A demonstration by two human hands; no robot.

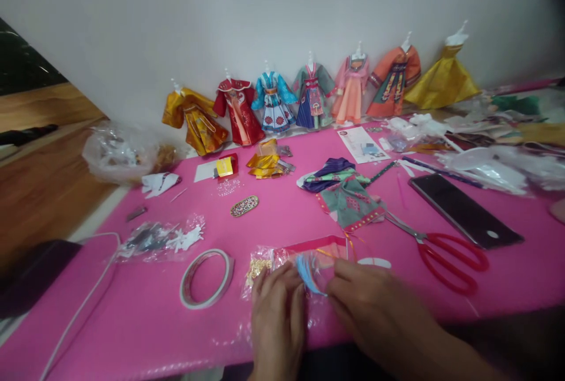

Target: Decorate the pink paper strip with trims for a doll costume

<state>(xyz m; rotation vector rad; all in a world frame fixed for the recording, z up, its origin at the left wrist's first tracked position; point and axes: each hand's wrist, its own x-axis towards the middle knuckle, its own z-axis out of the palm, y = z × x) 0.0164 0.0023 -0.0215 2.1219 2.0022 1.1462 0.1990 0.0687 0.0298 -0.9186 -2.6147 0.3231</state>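
Note:
Near the front edge of the table, a light blue tassel (309,274) of fine threads spans the space between my two hands. My left hand (279,310) has its fingers bent and closed at the tassel's left end. Pinched at its lower right end are the fingers of my right hand (375,301); the exact grip is partly hidden. A clear bag of small gold pieces (257,269) lies against my left fingers. Just behind the hands is a red-and-peach fabric strip (313,245), with thin orange cord by it.
Red-handled scissors (454,257) and a black phone (463,209) lie to the right. A tape roll (206,278) is at left. Folded patterned fabric (348,198) sits mid-table. Several small dressed forms, including a red dress (239,111), lean against the wall.

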